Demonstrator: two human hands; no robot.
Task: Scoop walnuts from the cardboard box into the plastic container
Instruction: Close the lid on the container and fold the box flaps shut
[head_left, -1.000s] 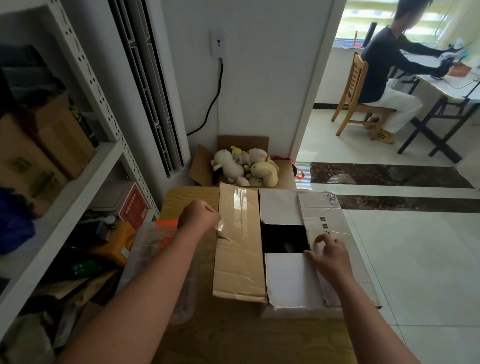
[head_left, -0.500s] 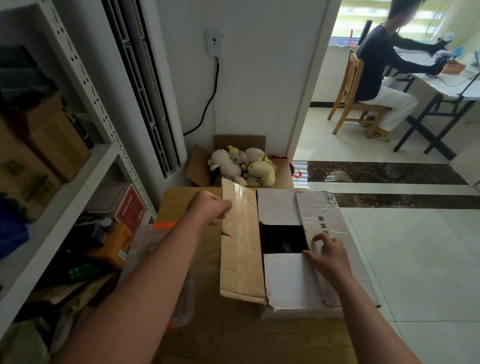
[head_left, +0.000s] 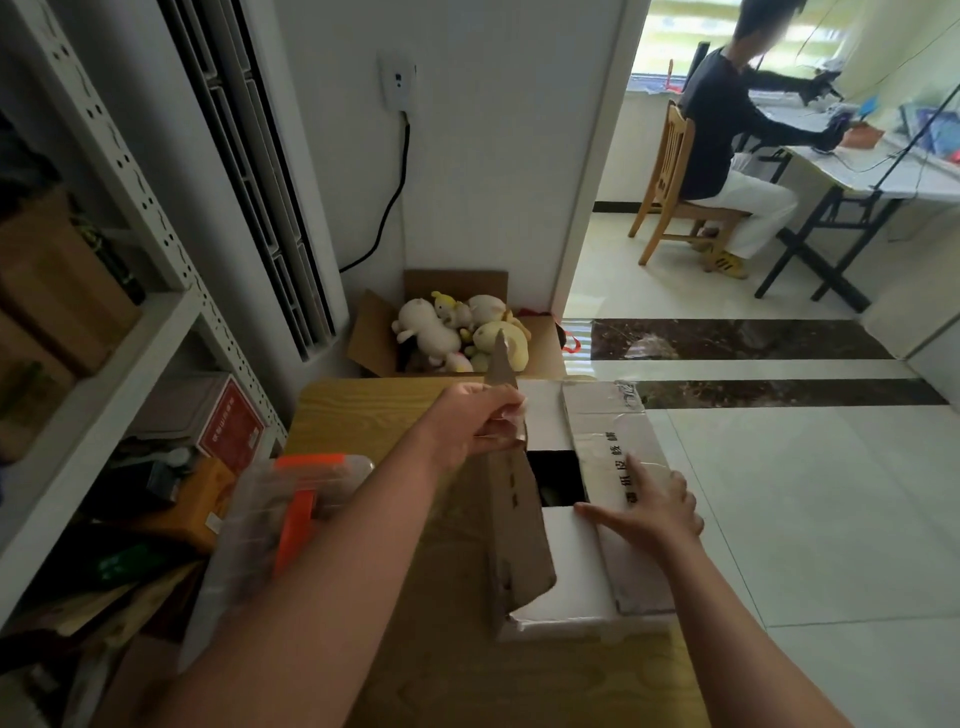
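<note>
Squarely on the wooden table (head_left: 363, 405) sat the cardboard box (head_left: 571, 603), its top only partly opened. The left hand (head_left: 478, 423) had its fingers curled round the far edge of the left flap (head_left: 519, 530), gripping it so that the flap stood nearly on edge, with its tip poking up past the knuckles. The right hand (head_left: 649, 506) lay on the right flap (head_left: 602, 436) with fingers straight and spread, holding nothing, the fingertips reaching to the edge of the near white inner flap (head_left: 571, 561). Between the flaps showed a small dark opening (head_left: 558, 478); what lay inside could not be made out, and no walnuts were visible.

Left of the box, just beside the left forearm, stood the plastic container (head_left: 244, 525), clear-walled and blurred, with an orange clip (head_left: 296, 525) on its side and an orange strip along its top. Further left was a metal shelf (head_left: 104, 364) crowded with cartons and packets.

Beyond the table's far edge an open carton (head_left: 374, 338) on the floor held plush toys (head_left: 431, 327), and a black cable (head_left: 389, 208) ran down the wall above it. Through the doorway at far right a person (head_left: 722, 135) sat on a wooden chair (head_left: 670, 166) at a desk (head_left: 872, 171).
</note>
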